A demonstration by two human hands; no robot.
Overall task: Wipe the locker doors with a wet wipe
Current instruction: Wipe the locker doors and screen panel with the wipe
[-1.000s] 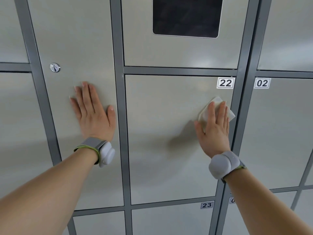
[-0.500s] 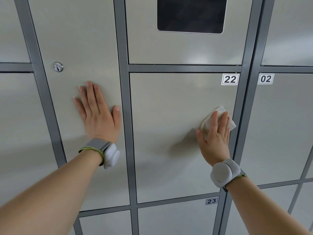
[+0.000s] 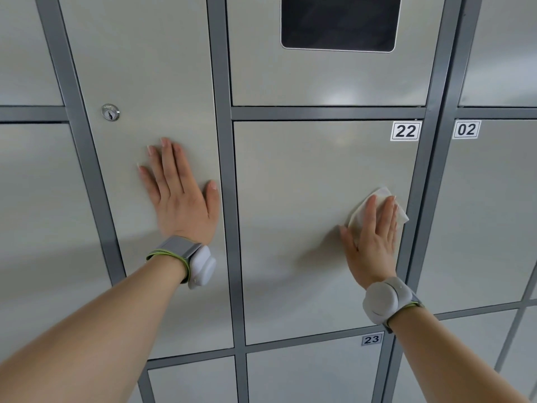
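Note:
Grey metal locker doors fill the view. My right hand [image 3: 373, 242] lies flat with straight fingers on a white wet wipe [image 3: 402, 215], pressing it against the right side of locker door 22 [image 3: 305, 199], below the number label. The wipe's edges show above and to the right of my fingers. My left hand [image 3: 181, 196] rests flat, fingers spread, on the tall door to the left [image 3: 145, 68], below its round key lock [image 3: 110, 112].
Dark grey frame bars [image 3: 225, 170] separate the doors. A black screen panel [image 3: 338, 21] sits in the door above 22. Door 02 [image 3: 488, 199] is to the right and door 23 [image 3: 313, 370] lies below.
My right hand has slid the wipe down the right side of door 22, away from the number label. My left hand stays flat on the left door.

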